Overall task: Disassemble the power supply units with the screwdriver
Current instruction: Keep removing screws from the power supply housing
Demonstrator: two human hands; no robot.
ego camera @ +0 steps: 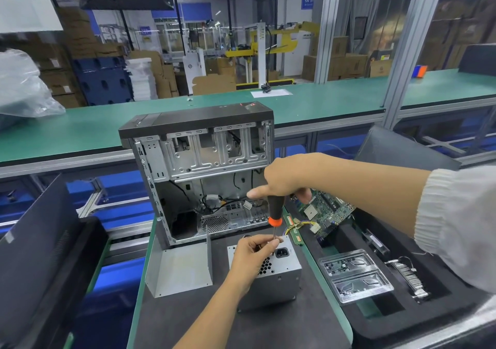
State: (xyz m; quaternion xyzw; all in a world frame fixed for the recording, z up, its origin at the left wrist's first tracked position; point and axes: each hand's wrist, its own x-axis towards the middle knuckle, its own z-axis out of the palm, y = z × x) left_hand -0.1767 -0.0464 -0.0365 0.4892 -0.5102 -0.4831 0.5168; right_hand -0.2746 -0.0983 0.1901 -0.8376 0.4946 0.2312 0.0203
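Note:
A grey metal power supply unit (276,281) stands on the dark mat near the table's front, its socket face turned up. My right hand (287,178) grips the black-and-orange screwdriver (275,209) by its handle, holding it upright over the unit's top edge. My left hand (255,254) pinches the thin shaft just above the tip, steadying it on the unit. The tip itself is hidden behind my fingers.
An opened computer case (204,171) stands right behind the unit. A bent grey metal cover (179,268) lies to its left. On the right are a black foam tray (402,308) with a clear plastic insert (354,276), a motherboard (327,212) and a heatsink (410,279).

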